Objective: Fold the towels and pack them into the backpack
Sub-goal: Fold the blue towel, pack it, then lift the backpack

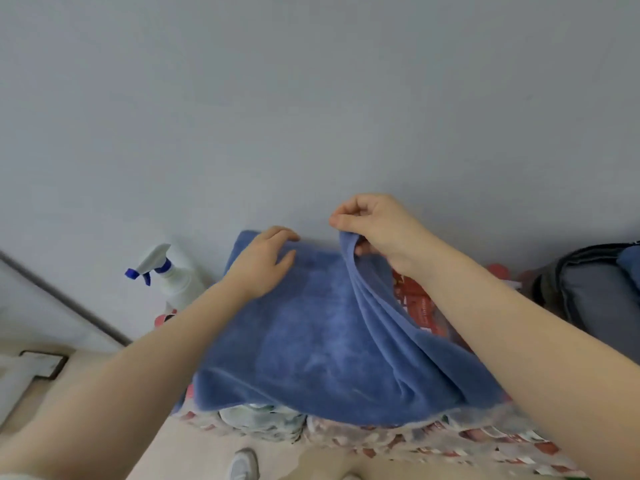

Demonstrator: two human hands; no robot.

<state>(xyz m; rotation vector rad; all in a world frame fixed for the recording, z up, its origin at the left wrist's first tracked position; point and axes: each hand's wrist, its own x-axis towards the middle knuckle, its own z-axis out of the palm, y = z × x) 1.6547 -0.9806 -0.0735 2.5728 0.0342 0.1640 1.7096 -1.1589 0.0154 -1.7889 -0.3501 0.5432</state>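
Folding step under way: blue towel (311,341) spread on the patterned desk (485,441), mid-fold.
Right hand (377,230), grip pinched on the raised far-right edge; left hand (263,261) flat, fingers apart, pressing the far-left corner. Next, probably: carry edge across, align corners, flatten. Backpack (588,289) sits right, open; spray bottle (169,275) left.

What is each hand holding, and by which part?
The right hand pinches the blue terry towel at its raised far edge; the left hand rests flat on it.
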